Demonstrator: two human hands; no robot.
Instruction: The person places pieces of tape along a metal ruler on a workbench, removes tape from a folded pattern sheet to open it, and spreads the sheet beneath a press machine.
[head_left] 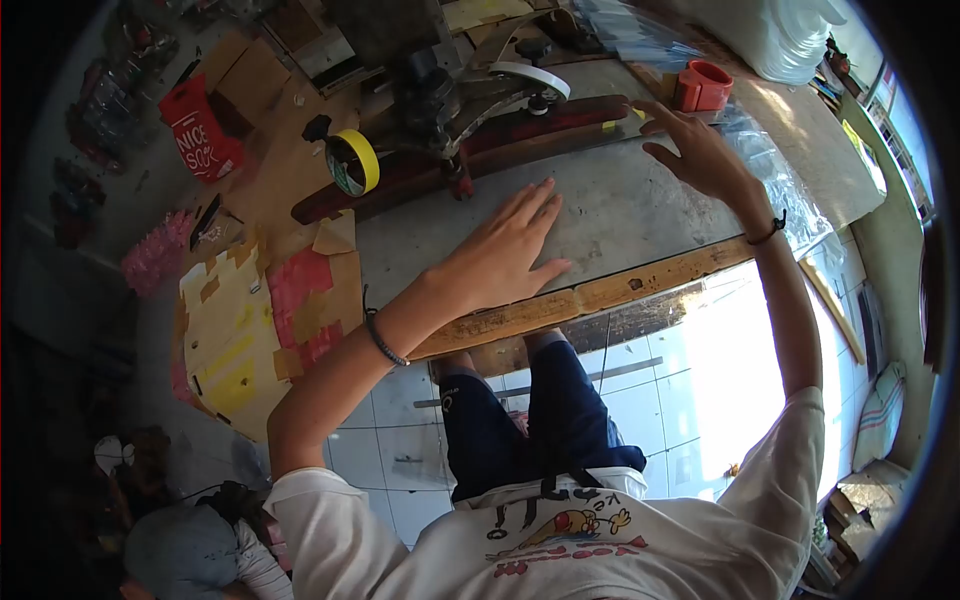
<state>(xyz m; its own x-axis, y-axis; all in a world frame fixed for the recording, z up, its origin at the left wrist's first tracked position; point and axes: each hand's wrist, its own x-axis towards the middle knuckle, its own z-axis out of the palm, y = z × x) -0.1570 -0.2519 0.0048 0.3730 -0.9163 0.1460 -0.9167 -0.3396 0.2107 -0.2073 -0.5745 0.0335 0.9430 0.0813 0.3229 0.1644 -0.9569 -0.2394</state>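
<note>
Across the grey worktop (630,195) runs a dark red bar (500,136), its long axis slanting away rightward. Palm down, the left hand (505,245) has its grip wide; the right hand (695,150), grip loosely parted, is beside the bar's right end.

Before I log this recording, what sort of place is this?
Probably a small workshop, though its trade isn't clear: there's a worn, wood-edged worktable, a roll of yellow tape and crinkled clear plastic.
</note>
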